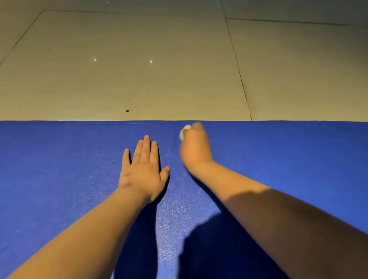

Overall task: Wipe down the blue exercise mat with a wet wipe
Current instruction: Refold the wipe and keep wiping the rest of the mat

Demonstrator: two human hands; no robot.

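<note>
Nearest the camera, both bare forearms reached forward over the mat (pixel 42 169), which filled the whole lower part of the view, with dark shadows of arms and body falling between them. Farther out, I had the left hand (pixel 143 170) laid flat on the mat, palm down, fingers straight and slightly spread, grasping nothing. I judged it was there to prop my weight and pin the mat so it would not creep under the rubbing.

Just beside it, to the right and a little farther, the right hand (pixel 195 148) was curled around the wipe (pixel 184 131), which was bunched into a small white wad peeking out past the fingertips. The wad seemed to press on the mat close to its far edge, which I took for the far end of a stroke. Bunching gave a firm pad to push with, and the curled fingers kept it from slipping out. A paler band on the mat ran from between the arms toward the wipe. It may have been dampness, though I could not be sure in that light.

Beyond the edge lay the tiled floor (pixel 121 65), pale and shiny, with a small dark speck (pixel 127 111) just past the mat. How much of the mat was done I could not tell.
</note>
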